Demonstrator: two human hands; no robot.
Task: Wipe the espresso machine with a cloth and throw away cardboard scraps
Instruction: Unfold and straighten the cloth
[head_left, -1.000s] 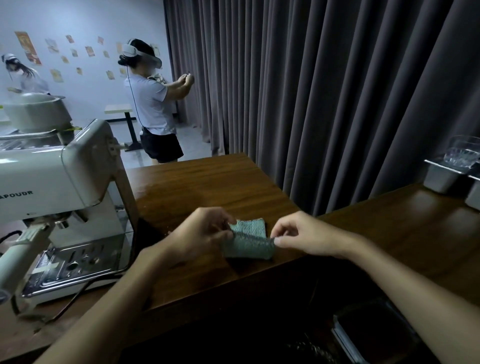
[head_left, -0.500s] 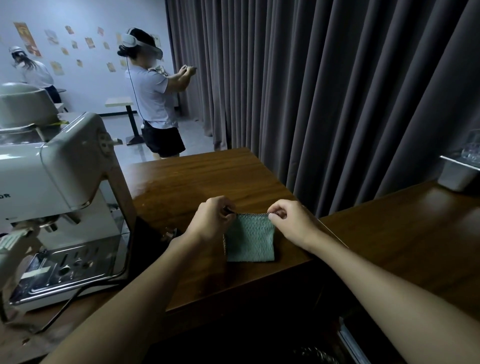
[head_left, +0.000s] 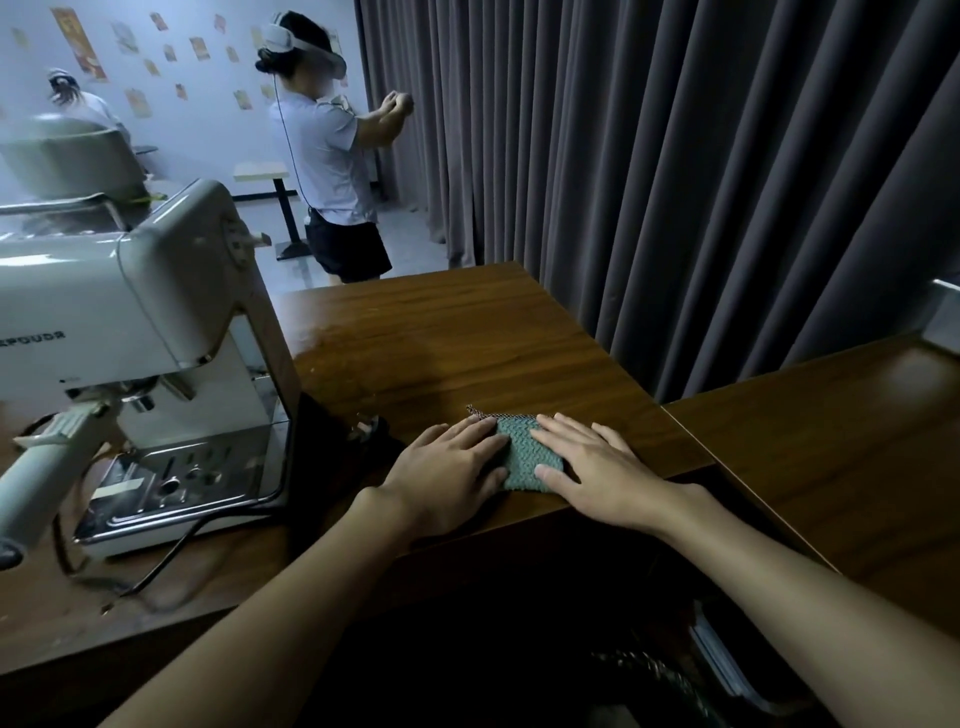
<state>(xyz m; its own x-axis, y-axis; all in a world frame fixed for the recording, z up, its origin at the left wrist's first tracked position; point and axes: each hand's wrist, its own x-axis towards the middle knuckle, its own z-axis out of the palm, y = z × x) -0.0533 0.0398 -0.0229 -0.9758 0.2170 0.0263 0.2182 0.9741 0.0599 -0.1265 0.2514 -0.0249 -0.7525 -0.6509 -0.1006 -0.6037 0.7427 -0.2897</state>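
Both hands flat on cloth.
Left hand (head_left: 451, 470) and right hand (head_left: 597, 470) press cloth (head_left: 522, 452) between them, fingers straight; espresso machine (head_left: 135, 332) left.

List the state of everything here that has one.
cloth: folded, flat on the counter under both hands
left hand: open, flat, pressing the cloth
right hand: open, flat on the cloth
espresso machine: upright, untouched
curtain: drawn shut
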